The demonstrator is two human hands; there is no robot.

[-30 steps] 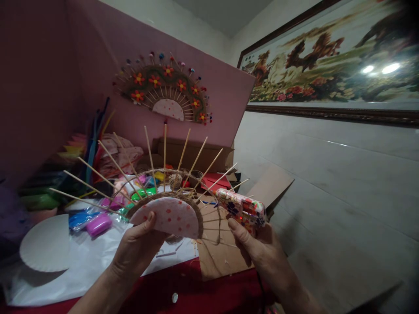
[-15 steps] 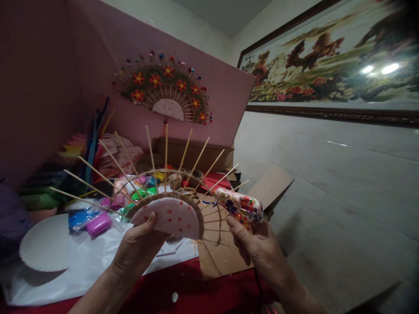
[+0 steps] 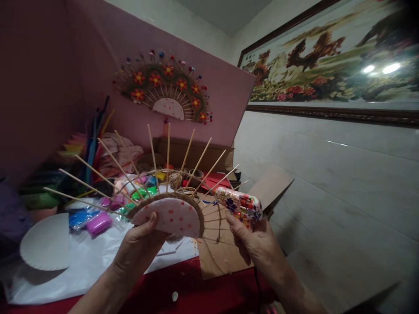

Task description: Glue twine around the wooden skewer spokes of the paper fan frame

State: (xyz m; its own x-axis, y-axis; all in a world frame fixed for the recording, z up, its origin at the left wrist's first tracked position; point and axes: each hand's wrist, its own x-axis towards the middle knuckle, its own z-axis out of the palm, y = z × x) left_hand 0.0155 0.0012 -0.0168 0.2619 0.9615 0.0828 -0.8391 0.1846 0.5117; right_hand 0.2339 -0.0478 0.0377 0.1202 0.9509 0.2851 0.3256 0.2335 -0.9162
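Observation:
My left hand [image 3: 141, 237] grips a half-round fan [image 3: 172, 214] by its lower left, thumb on the pale, red-dotted face and fingers behind. Brown twine [image 3: 157, 197] edges its curved rim, and thin wooden sticks [image 3: 168, 159] spread out from it like rays. A looser strand of twine loops between several sticks. In my right hand [image 3: 255, 240] is a glue gun [image 3: 238, 205] with a bright flower-patterned body, its tip pointing left toward the sticks on the fan's right side. A dark cord hangs below that hand. My right fingers are wrapped round the handle, partly hidden.
A finished fan with orange flowers [image 3: 168, 85] hangs on the pink board behind. Packets of coloured clay [image 3: 99, 223], a white half paper plate [image 3: 46, 244], twine rolls and brown cardboard [image 3: 216, 261] lie on the red-covered table. A framed horse picture [image 3: 314, 61] hangs at right.
The fan has turned very slightly, its left sticks a little farther left and its upper sticks a little right. Both hands keep their hold; the glue gun stays almost in place.

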